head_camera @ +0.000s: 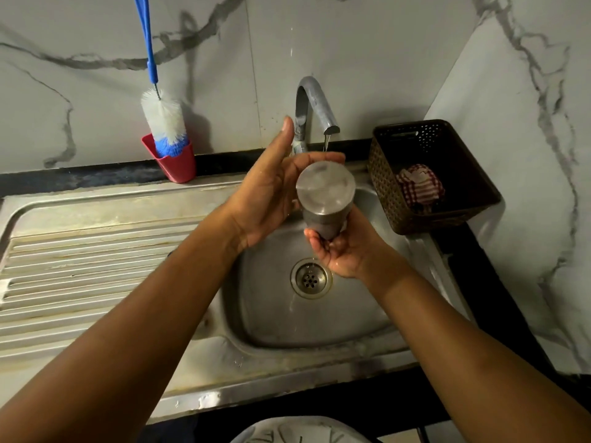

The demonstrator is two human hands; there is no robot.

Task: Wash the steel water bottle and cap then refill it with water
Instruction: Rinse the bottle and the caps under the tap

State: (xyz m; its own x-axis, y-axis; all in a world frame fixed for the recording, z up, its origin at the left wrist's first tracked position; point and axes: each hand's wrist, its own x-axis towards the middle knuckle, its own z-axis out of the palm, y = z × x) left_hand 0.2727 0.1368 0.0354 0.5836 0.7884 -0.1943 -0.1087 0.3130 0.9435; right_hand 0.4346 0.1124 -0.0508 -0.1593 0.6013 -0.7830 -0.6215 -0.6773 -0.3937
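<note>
**Currently: steel bottle held base-up over the sink basin**

On my feed the steel water bottle point(325, 193) sits between both hands, above the basin of the steel sink point(361, 327). It is tipped so its flat round base faces the camera and its narrower end points down. I cannot see its mouth, which is hidden in the lower hand.

The left hand point(265, 199) lies flat along the bottle's upper side. Its fingers are straight and reach behind the base, and the thumb sticks up beside the tap point(315, 107). It presses rather than wraps.

The right hand point(342, 254) cups the bottle's lower end from beneath, with its fingers curled up round the metal. The palm looks wet.

A thin stream of water point(325, 143) falls from the spout just behind the bottle's base, close to the left fingertips. A fainter trickle shows below the right hand, near the drain point(311, 278).

To the left, the ribbed draining board point(96, 266) runs off toward the frame edge. At the back, against the marbled wall, a red cup point(177, 166) holds a blue-and-white bottle brush point(164, 119) standing bristles down. Right of the tap is a brown perforated basket point(393, 199) with a red-checked cloth point(419, 183) lying inside it.
</note>
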